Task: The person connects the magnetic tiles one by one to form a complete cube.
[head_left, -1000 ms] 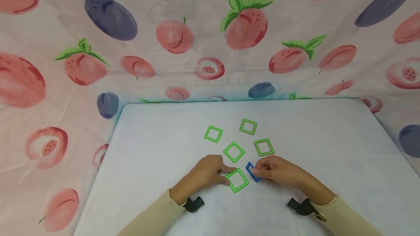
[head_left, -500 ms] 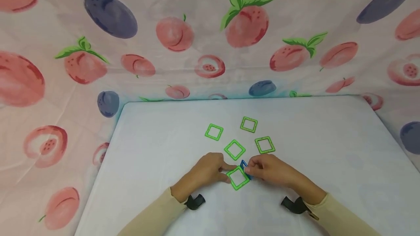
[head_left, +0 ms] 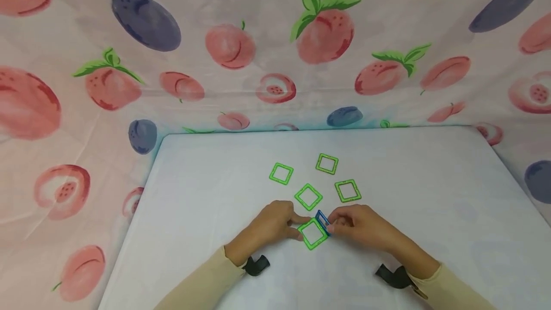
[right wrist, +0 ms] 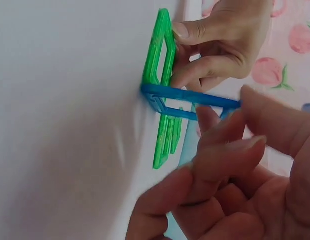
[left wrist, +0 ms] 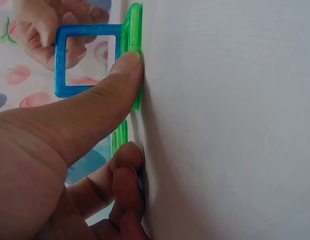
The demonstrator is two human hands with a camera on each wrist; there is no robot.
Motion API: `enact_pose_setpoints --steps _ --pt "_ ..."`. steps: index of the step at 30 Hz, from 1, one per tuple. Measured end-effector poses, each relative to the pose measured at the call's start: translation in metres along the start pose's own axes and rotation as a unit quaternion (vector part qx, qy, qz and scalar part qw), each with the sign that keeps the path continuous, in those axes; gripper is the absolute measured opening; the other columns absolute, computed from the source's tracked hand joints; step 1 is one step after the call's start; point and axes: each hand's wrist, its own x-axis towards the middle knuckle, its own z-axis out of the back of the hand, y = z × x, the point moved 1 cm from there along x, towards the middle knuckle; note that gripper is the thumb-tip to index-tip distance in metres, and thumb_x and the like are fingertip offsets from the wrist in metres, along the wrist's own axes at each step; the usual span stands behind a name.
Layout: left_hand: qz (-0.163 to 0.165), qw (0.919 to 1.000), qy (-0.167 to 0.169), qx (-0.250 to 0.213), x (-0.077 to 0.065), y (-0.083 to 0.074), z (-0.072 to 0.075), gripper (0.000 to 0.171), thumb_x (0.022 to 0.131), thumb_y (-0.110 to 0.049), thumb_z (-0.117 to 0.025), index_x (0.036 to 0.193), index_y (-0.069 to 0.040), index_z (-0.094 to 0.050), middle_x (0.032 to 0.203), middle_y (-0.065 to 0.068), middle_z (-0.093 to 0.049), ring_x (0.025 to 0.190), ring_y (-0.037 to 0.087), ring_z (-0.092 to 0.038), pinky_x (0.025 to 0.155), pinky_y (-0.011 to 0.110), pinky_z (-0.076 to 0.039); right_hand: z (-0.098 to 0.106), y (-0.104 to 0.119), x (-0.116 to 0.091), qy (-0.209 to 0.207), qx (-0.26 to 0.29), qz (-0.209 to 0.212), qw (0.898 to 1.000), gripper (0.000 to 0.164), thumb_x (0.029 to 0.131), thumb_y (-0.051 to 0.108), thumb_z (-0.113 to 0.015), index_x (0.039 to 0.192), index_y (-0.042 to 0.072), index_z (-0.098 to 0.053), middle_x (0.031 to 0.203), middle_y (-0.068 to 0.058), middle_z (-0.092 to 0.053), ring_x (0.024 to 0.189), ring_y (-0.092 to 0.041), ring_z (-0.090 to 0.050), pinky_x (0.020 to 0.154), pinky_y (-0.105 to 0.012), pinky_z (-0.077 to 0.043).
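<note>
A green square magnetic tile (head_left: 319,243) lies flat on the white table. My left hand (head_left: 275,224) grips its left corner between thumb and index finger; in the left wrist view the thumb presses on the tile's edge. A blue square magnetic tile (left wrist: 89,29) stands upright along the opposite side of that green tile, touching it. My right hand (head_left: 361,226) is at the blue tile's free edge, thumb and fingertip pinching it in the right wrist view. The other right fingers are curled beneath.
Beyond the hands lie more green square tiles, flat and apart: one nearest (head_left: 300,204), one to the right (head_left: 358,192), one at far left (head_left: 274,182) and one at far right (head_left: 325,172). A fruit-print cloth (head_left: 241,8) hangs behind the table (head_left: 206,171).
My right hand has moved left, bringing the blue tile against the green tile's side, then shifted slightly back to the right. My left hand stays on the green tile.
</note>
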Motion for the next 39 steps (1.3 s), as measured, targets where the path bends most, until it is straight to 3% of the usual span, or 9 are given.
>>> enact_pose_setpoints --steps 8,13,18,22,25,29,32,35,39 --pt "-0.003 0.9997 -0.006 -0.024 -0.001 0.001 0.001 0.049 0.077 -0.031 -0.090 0.122 -0.026 -0.074 0.067 -0.008 -0.049 0.059 0.006 -0.036 0.052 0.020 -0.031 0.001 -0.001 0.001 -0.046 -0.046 0.040 0.997 0.013 0.097 0.028 -0.070 0.103 0.018 -0.076 0.076 0.013 -0.059 0.070 -0.002 -0.051 0.064 -0.022 -0.045" --pt "-0.016 0.9963 -0.014 -0.084 -0.001 0.008 0.006 0.038 0.086 -0.028 -0.083 0.122 -0.020 -0.076 0.067 -0.010 -0.056 0.060 0.003 -0.043 0.055 0.018 -0.035 0.002 -0.002 0.007 -0.044 -0.056 0.042 0.997 0.013 0.099 0.031 -0.068 0.105 0.022 -0.076 0.075 0.014 -0.057 0.071 -0.002 -0.049 0.064 -0.022 -0.043" --pt "-0.036 0.9877 -0.014 -0.151 0.001 0.013 0.007 0.034 0.098 -0.031 -0.071 0.128 -0.017 -0.073 0.085 -0.010 -0.067 0.069 0.000 -0.053 0.063 0.018 -0.045 0.005 -0.003 0.013 -0.032 -0.051 0.048 0.997 0.012 0.101 0.030 -0.066 0.104 0.022 -0.075 0.075 0.013 -0.056 0.072 -0.003 -0.049 0.066 -0.022 -0.042" --pt "-0.048 0.9766 0.010 -0.209 0.002 0.013 0.008 0.034 0.103 -0.039 -0.061 0.131 -0.023 -0.070 0.091 -0.008 -0.071 0.075 0.002 -0.059 0.070 0.020 -0.050 0.008 -0.001 0.019 -0.023 -0.038 0.067 0.997 0.013 0.101 0.030 -0.065 0.101 0.021 -0.074 0.073 0.013 -0.054 0.070 -0.003 -0.050 0.065 -0.021 -0.042" --pt "-0.053 0.9698 0.031 -0.236 0.003 0.014 0.008 0.031 0.106 -0.042 -0.054 0.123 -0.024 -0.073 0.087 -0.006 -0.072 0.075 0.004 -0.060 0.071 0.021 -0.050 0.006 0.000 0.023 -0.018 -0.028 0.079 0.996 0.014 0.101 0.030 -0.066 0.100 0.020 -0.075 0.074 0.012 -0.058 0.070 -0.003 -0.051 0.065 -0.021 -0.042" --pt "-0.054 0.9701 0.041 -0.233 0.003 0.021 0.006 0.030 0.106 -0.042 -0.054 0.112 -0.021 -0.075 0.085 -0.007 -0.072 0.076 0.002 -0.060 0.072 0.021 -0.049 0.004 -0.001 0.027 -0.006 -0.020 0.080 0.997 0.015 0.101 0.031 -0.065 0.101 0.020 -0.076 0.080 0.008 -0.066 0.074 -0.003 -0.052 0.068 -0.021 -0.043" --pt "-0.051 0.9705 0.053 -0.230 0.002 0.024 0.004 0.028 0.105 -0.042 -0.056 0.114 -0.023 -0.075 0.086 -0.010 -0.071 0.079 0.001 -0.061 0.076 0.020 -0.049 0.003 -0.004 0.027 0.000 -0.021 0.086 0.996 0.016 0.102 0.032 -0.064 0.102 0.022 -0.076 0.088 0.008 -0.071 0.079 -0.002 -0.054 0.072 -0.021 -0.046" --pt "-0.051 0.9694 0.064 -0.232 0.001 0.025 0.003 0.027 0.104 -0.042 -0.059 0.117 -0.025 -0.075 0.088 -0.012 -0.072 0.081 0.000 -0.063 0.079 0.021 -0.050 0.007 -0.009 0.027 -0.017 -0.047 0.093 0.994 0.018 0.102 0.035 -0.063 0.104 0.023 -0.076 0.091 0.011 -0.071 0.080 -0.002 -0.055 0.073 -0.022 -0.047" --pt "-0.054 0.9675 0.073 -0.236 0.002 0.026 0.005 0.025 0.103 -0.043 -0.060 0.114 -0.026 -0.075 0.092 -0.014 -0.073 0.083 0.000 -0.063 0.079 0.021 -0.051 0.019 -0.017 0.028 -0.081 -0.151 0.065 0.983 0.019 0.098 0.034 -0.070 0.108 0.019 -0.076 0.088 0.013 -0.065 0.077 -0.004 -0.053 0.071 -0.026 -0.047"
